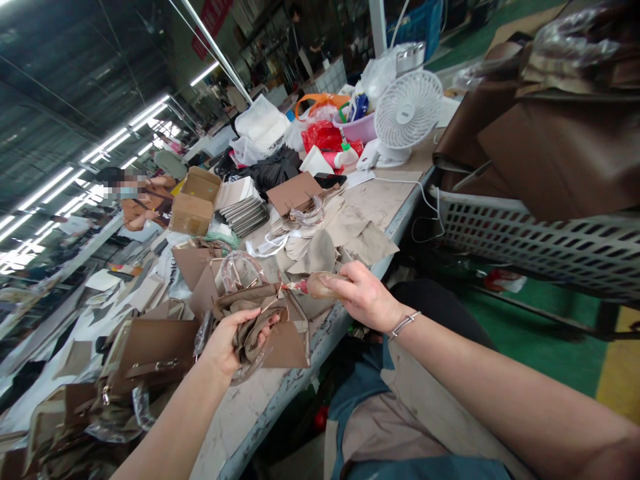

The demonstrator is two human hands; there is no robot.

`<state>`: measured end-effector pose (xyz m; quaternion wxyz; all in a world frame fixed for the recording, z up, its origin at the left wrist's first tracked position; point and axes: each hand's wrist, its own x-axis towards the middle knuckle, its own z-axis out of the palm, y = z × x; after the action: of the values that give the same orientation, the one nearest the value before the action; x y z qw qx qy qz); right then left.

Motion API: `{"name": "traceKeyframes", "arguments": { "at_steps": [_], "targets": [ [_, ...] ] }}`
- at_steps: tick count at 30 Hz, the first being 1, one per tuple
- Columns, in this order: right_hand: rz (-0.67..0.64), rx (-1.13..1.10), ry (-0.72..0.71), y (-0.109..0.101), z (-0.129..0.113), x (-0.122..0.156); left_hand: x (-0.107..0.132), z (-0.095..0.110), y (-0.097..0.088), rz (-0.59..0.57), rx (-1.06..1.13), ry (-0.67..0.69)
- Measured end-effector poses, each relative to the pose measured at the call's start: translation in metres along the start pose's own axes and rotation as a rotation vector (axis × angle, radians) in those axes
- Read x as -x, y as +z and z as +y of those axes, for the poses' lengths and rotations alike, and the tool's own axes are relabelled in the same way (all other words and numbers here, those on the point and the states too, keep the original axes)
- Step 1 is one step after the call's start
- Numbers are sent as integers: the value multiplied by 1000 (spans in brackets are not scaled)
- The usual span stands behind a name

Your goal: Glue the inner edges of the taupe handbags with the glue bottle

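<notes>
Bag, brown, is at the left fingers, on the near edge of the table. Left hand: fingers curled, pinching the bag's bunched taupe lining, thumb on top. Right hand: fingers wrapped round a tan squeeze-type applicator, reddish tip pointing away from those fingers, toward the left hand. Tip is right by the bag's edge; can't tell if it's touching.

Just beyond the left fingers: plastic-wrapped handle. Left of the left fingers: another brown bag, well apart from the grip. Loose fabric pieces just beyond the right fingers. Farther out past both sets of fingers: stack of panels, cardboard box, white fan. Right of the right fingers, well apart: white slotted basket with brown material piled on top.
</notes>
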<state>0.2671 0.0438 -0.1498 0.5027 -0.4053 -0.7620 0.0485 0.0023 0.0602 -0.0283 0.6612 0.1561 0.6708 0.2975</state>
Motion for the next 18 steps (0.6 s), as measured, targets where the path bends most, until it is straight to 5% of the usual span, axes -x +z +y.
{"name": "traceKeyframes", "arguments": {
  "at_steps": [8,18],
  "targets": [
    [14,-6,-24,-6,4,4,-6,0,-4,-74,7,2],
    [-175,-27,-16,-6,6,8,-2,-2,-3,-80,14,-15]
  ]
}}
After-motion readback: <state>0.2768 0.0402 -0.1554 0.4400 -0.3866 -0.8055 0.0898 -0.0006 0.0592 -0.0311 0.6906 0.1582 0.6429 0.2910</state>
